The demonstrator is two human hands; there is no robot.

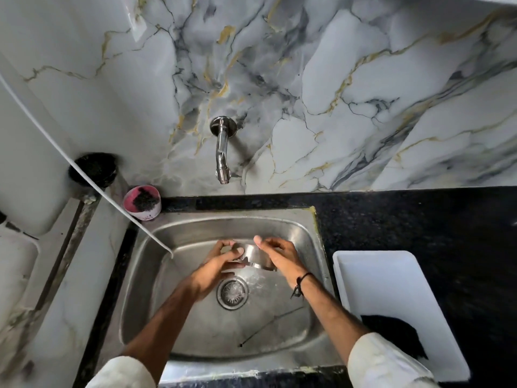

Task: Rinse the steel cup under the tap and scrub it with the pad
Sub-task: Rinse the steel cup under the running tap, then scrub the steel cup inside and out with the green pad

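Note:
A steel cup (253, 256) is held over the middle of the steel sink (303, 247), tilted with its rim toward me. My left hand (215, 271) grips its left side and my right hand (279, 254) holds its right side, thumb raised above it. The chrome tap (222, 152) sticks out of the marble wall above the sink; no stream of water shows from it, though the sink floor near the drain (232, 292) looks wet. A dark scrub pad (144, 201) sits in a pink tub (131, 197) at the sink's back left corner.
A white tray (391, 281) with a dark cloth (394, 334) lies on the black counter (447, 219) to the right. A white hose (84, 172) runs from the left into the sink. A thin dark stick (271, 326) lies on the sink floor. A black round object (93, 169) sits at the left wall.

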